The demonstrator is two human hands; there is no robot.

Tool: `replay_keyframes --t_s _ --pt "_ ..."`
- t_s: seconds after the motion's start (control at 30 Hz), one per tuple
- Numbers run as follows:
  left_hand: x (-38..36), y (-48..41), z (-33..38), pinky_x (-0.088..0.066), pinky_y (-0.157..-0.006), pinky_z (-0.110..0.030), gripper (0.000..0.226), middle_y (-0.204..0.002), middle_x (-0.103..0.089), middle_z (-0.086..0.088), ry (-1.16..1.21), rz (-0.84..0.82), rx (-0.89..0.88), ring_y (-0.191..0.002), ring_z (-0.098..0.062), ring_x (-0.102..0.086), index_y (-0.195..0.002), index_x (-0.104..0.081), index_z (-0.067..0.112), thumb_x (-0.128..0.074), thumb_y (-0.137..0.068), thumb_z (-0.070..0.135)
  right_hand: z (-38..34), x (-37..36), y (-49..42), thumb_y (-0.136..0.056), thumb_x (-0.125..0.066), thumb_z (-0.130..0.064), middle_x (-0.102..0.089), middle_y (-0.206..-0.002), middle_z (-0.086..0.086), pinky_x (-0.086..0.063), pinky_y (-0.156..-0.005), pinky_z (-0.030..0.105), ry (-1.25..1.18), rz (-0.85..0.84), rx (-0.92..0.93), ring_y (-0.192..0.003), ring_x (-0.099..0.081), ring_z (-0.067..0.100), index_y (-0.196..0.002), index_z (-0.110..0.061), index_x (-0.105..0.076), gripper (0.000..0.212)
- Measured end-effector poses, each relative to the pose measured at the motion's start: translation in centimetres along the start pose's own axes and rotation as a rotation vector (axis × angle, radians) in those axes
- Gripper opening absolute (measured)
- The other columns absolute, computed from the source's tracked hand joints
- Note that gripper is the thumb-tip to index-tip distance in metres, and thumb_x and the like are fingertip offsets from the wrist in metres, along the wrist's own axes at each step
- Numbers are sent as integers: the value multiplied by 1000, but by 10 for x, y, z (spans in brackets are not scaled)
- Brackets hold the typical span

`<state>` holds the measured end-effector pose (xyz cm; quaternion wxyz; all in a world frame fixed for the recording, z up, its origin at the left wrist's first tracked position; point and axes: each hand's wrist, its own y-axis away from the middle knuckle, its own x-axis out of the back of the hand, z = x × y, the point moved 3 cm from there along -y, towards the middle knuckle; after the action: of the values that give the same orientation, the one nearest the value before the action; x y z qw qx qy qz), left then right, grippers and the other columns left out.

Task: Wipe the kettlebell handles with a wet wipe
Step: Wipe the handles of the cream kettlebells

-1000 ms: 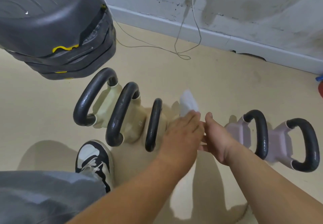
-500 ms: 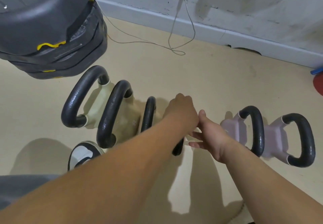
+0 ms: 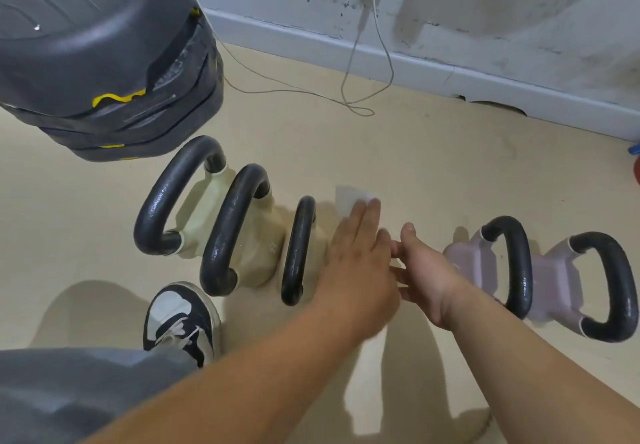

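Wipe (image 3: 350, 202) pressed under straight fingers of the left hand (image 3: 360, 256); right hand (image 3: 429, 270) held loosely spread beside it, empty.

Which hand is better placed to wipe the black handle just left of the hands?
Left: the left hand has the wet wipe at its fingertips and lies beside that black handle; the right hand is farther off, without a wipe.

Home gym; kettlebells (image 3: 239, 229), stacked steppers (image 3: 90, 48)
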<state>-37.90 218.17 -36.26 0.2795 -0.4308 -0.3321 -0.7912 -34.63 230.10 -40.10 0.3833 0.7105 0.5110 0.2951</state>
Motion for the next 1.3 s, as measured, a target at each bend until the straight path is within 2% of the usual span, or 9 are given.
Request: replay_keyframes --t_s 0.2,0.3,0.37,0.5,0.77,0.9,1.03,1.2,1.3 --pt "37 -84 -5 -50 -98 -41 33 -115 -59 -12 196 -244 194 -108 -30 -59 -122 -62 2 -43 -100 17 5 -1 1 -106 -31 -63 -71 -128 -19 -60 -96 39 -34 -22 40 -121 -64 3 -130 -32 -69 54" --pt "28 -67 1 -39 -111 -39 33 -141 -48 -12 -24 -218 115 -129 -29 -42 -127 -62 11 -44 -101 17 6 -6 1 -107 -42 -51 -74 -123 -16 -60 -96 38 -73 -45 62 -120 -65 5 -125 -32 -72 40" --pt "13 -33 9 -17 -124 -42 50 -164 -7 -12 -120 -71 26 -152 -31 -4 -149 -43 17 -46 -99 20 7 -8 1 -108 -43 -46 -77 -118 -12 -59 -93 37 -135 -59 52 -115 -69 10 -120 -30 -75 38" --pt "-32 46 10 -8 -125 -39 85 -150 51 9 160 79 66 -149 -17 32 -160 7 21 -40 -93 -1 11 -7 3 -108 -45 -42 -76 -123 -3 -59 -86 36 -232 -49 22 -115 -70 17 -124 -22 -74 40" --pt "-7 -1 -1 3 -125 -43 76 -161 31 -1 78 53 128 -151 -25 23 -159 -3 30 -46 -97 22 18 -10 1 -105 -51 -40 -78 -106 -9 -54 -53 21 -262 -52 22 -89 -69 7 -115 -22 -79 35" --pt "14 -62 -2 -23 -120 -39 67 -158 -22 -9 23 -74 176 -145 -28 -21 -156 -19 19 -46 -95 21 22 -6 -5 -97 -58 -34 -75 -119 2 -64 -85 35 -240 -31 47 -108 -68 14 -114 -19 -80 32" --pt "19 -68 -5 -44 -106 -40 66 -146 -41 -11 43 -59 168 -129 -30 -44 -155 -24 16 -48 -94 15 20 -5 -7 -95 -61 -39 -71 -131 2 -62 -94 40 -239 -27 43 -121 -65 16 -117 -22 -80 33" --pt "-7 -22 0 -3 -124 -51 66 -167 15 -9 -242 12 -55 -151 -35 20 -154 -32 13 -50 -92 27 19 -4 -6 -108 -40 -48 -72 -114 2 -60 -80 33 -261 -39 4 -103 -66 16 -115 -20 -79 49" --pt "-25 26 0 10 -124 -47 72 -168 5 0 -113 112 -122 -149 -23 31 -157 -27 11 -43 -87 10 18 -6 -3 -106 -38 -53 -71 -115 -1 -58 -68 30 -314 -42 -28 -100 -67 17 -120 -16 -75 54"
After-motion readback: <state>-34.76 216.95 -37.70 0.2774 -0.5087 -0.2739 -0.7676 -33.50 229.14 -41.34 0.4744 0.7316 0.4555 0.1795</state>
